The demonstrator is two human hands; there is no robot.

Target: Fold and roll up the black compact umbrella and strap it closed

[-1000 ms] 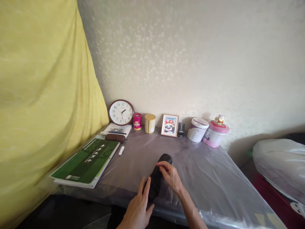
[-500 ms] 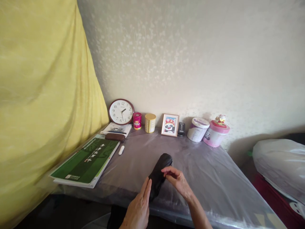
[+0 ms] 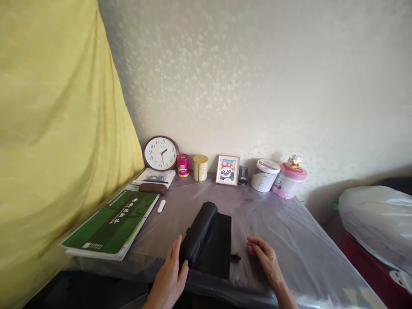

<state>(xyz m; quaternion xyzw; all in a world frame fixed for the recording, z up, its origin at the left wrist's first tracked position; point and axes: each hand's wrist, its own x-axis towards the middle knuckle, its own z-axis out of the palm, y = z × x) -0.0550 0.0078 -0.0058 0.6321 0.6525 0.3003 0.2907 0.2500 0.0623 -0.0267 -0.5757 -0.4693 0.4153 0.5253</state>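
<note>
A black roll-up pouch lies near the table's front, partly unrolled. Its flat flap spreads to the right of the roll, and a short black strap with a small dark end sticks out from the flap's right edge. My left hand rests against the near left side of the roll, fingers stretched out and not wrapped round it. To the right of the strap, apart from the pouch, my right hand hovers with loosely bent fingers and nothing visible in them.
Green-covered books, a brown case and a white stick-shaped object lie left. Along the wall stand a clock, a pink can, a yellow-lidded can, a panda picture frame and two tubs.
The black pouch has opened out from a closed roll, its flap now lying to the right. My right hand has moved right, off the pouch; my left has shifted slightly left with the roll.
</note>
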